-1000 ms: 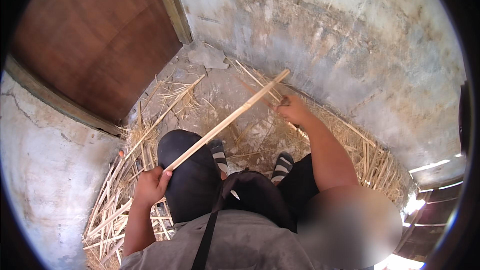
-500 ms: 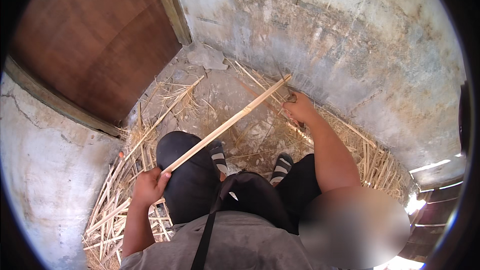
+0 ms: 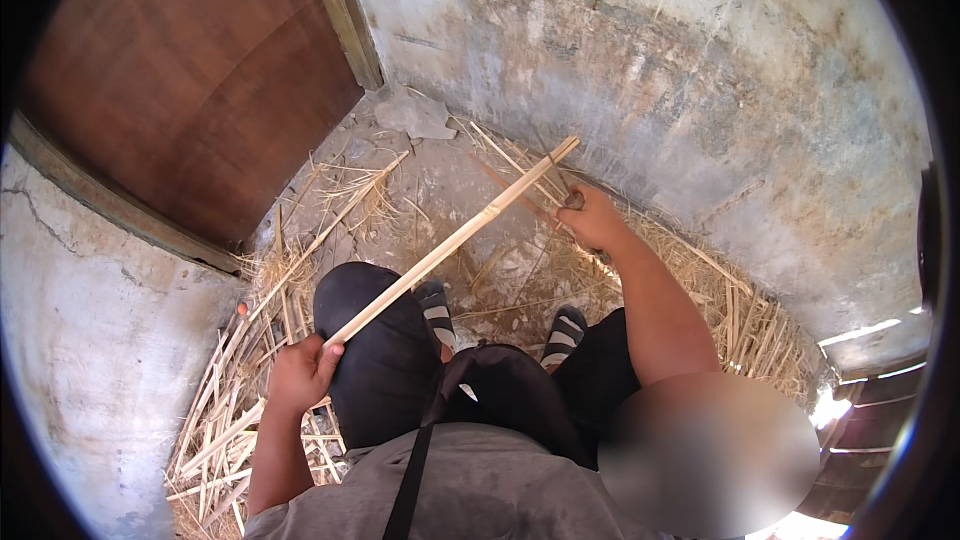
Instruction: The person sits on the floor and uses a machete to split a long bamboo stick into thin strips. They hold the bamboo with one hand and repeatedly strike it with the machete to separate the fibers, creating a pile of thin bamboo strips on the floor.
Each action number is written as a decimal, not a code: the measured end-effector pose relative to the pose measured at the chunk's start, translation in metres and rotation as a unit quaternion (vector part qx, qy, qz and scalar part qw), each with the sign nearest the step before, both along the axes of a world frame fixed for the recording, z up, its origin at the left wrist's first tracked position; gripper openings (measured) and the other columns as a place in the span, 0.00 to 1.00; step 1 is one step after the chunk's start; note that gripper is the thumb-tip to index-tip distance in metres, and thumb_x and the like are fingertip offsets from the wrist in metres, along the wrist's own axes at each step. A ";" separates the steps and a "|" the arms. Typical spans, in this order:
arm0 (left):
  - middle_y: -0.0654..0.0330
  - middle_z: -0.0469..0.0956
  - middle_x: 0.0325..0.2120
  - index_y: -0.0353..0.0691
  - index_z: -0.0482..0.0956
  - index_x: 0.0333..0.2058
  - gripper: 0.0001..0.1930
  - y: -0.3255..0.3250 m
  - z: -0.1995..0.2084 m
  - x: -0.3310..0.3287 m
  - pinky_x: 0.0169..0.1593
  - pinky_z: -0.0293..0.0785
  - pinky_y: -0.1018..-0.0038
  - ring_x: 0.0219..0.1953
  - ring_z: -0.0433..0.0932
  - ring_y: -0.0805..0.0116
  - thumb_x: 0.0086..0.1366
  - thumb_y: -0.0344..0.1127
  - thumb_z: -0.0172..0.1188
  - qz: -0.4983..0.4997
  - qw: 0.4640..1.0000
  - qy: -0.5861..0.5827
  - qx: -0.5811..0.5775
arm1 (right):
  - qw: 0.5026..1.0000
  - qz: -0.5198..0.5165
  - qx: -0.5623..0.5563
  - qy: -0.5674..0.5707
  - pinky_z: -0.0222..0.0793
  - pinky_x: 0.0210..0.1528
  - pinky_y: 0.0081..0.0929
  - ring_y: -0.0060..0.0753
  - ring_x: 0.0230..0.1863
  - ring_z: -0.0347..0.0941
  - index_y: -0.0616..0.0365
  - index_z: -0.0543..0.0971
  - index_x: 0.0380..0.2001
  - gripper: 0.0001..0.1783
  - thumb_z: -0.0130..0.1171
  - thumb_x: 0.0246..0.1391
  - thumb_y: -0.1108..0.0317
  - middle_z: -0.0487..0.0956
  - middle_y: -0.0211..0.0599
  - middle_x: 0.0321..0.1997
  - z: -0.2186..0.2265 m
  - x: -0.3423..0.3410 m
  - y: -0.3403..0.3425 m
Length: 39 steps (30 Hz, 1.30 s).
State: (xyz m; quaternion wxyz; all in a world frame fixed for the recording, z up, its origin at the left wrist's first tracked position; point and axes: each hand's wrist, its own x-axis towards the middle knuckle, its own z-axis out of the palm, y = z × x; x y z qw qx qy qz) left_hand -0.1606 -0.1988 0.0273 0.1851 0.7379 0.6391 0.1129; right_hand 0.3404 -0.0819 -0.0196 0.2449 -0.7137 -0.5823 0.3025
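A long pale split bamboo strip point(image 3: 440, 253) slants from lower left to upper right, passing over my left knee. My left hand point(image 3: 300, 372) is closed around its near end, with the thumb along the top. Close to the strip's far end, my right hand point(image 3: 597, 217) is closed on the handle of a knife. The thin dark knife blade point(image 3: 558, 171) crosses the strip near its tip; exactly how the edge meets it is too small to tell. A reddish-brown thin piece point(image 3: 512, 186) shows beneath, its kind unclear.
Bamboo strips and shavings point(image 3: 225, 440) pile up at my left, with more shavings point(image 3: 745, 325) along the right wall. A weathered wall point(image 3: 680, 70) rises ahead. A brown panel point(image 3: 190, 80) stands at the upper left. My striped-covered feet point(image 3: 565, 333) are on the dusty floor.
The far end of the bamboo strip has risen slightly and shifted a little left. My right hand and the knife have moved slightly left; my left hand has barely moved.
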 end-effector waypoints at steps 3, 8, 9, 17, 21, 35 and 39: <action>0.43 0.73 0.15 0.35 0.74 0.24 0.27 0.002 0.003 0.004 0.28 0.71 0.54 0.22 0.76 0.38 0.70 0.56 0.61 -0.002 1.000 -0.001 -0.004 | 0.989 0.108 0.018 -0.098 0.76 0.44 0.44 0.50 0.41 0.84 0.61 0.82 0.49 0.26 0.70 0.51 0.55 0.85 0.53 0.36 0.002 -0.008 -0.011; 0.43 0.73 0.15 0.35 0.75 0.25 0.27 0.003 0.003 -0.001 0.28 0.71 0.54 0.21 0.76 0.39 0.71 0.55 0.61 -0.023 1.000 0.017 0.003 | 0.944 0.276 -0.008 -0.183 0.77 0.47 0.44 0.50 0.43 0.84 0.60 0.82 0.51 0.26 0.69 0.51 0.58 0.86 0.52 0.39 0.034 -0.057 -0.019; 0.44 0.72 0.15 0.35 0.75 0.25 0.26 0.001 0.002 -0.003 0.27 0.70 0.54 0.21 0.75 0.39 0.71 0.55 0.61 -0.018 1.000 0.002 -0.001 | 0.970 0.217 -0.009 -0.107 0.77 0.48 0.44 0.50 0.44 0.84 0.60 0.82 0.51 0.26 0.69 0.51 0.58 0.86 0.52 0.40 0.022 -0.050 -0.018; 0.45 0.73 0.15 0.35 0.74 0.24 0.26 0.002 -0.002 -0.002 0.27 0.70 0.56 0.20 0.74 0.40 0.71 0.54 0.61 -0.002 1.000 -0.014 0.001 | 0.987 0.098 0.077 -0.099 0.77 0.41 0.46 0.50 0.37 0.83 0.61 0.83 0.44 0.22 0.70 0.51 0.57 0.85 0.51 0.38 0.001 -0.017 -0.010; 0.45 0.73 0.15 0.35 0.74 0.24 0.26 0.003 -0.005 -0.003 0.27 0.70 0.56 0.20 0.75 0.41 0.70 0.55 0.62 -0.021 0.999 0.004 0.030 | 0.951 0.241 0.010 -0.192 0.77 0.48 0.45 0.51 0.43 0.84 0.59 0.83 0.48 0.22 0.67 0.51 0.60 0.86 0.52 0.41 0.038 -0.049 -0.024; 0.46 0.72 0.14 0.35 0.74 0.22 0.25 0.007 -0.003 -0.003 0.25 0.68 0.59 0.17 0.72 0.45 0.70 0.52 0.63 -0.004 1.000 -0.030 0.001 | 0.936 0.271 -0.014 -0.222 0.78 0.48 0.42 0.52 0.43 0.83 0.62 0.81 0.52 0.27 0.69 0.52 0.58 0.85 0.50 0.43 0.051 -0.047 -0.022; 0.46 0.71 0.14 0.35 0.74 0.22 0.25 0.005 -0.005 -0.005 0.25 0.68 0.59 0.17 0.72 0.46 0.70 0.52 0.63 -0.010 0.999 -0.048 0.006 | 0.997 0.040 0.045 -0.051 0.78 0.47 0.43 0.52 0.43 0.84 0.62 0.81 0.54 0.28 0.69 0.52 0.58 0.86 0.48 0.43 0.007 0.009 -0.003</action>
